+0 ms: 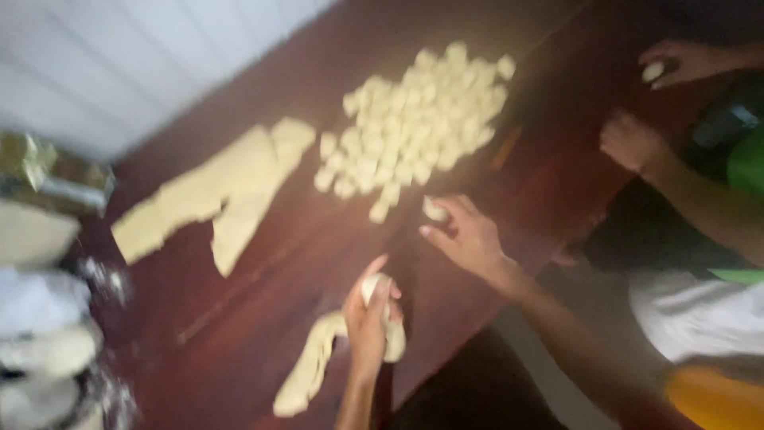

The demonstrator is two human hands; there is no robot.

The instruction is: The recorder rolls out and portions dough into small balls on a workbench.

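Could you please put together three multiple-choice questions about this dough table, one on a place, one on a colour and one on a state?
1. Where does the heap of small dough pieces lie?
A. On the dark wooden table
B. In a bowl
C. On the floor

2. What colour is the flat dough sheet?
A. Dark brown
B. Pale cream
C. Green

3. What is the person's left hand doing?
A. Resting flat and empty
B. Gripping a lump at the end of a dough strip
C. Holding a knife

Answers:
1 A, the pieces sit straight on the wood.
2 B, it matches the cream pieces.
3 B, the fingers wrap the lump.
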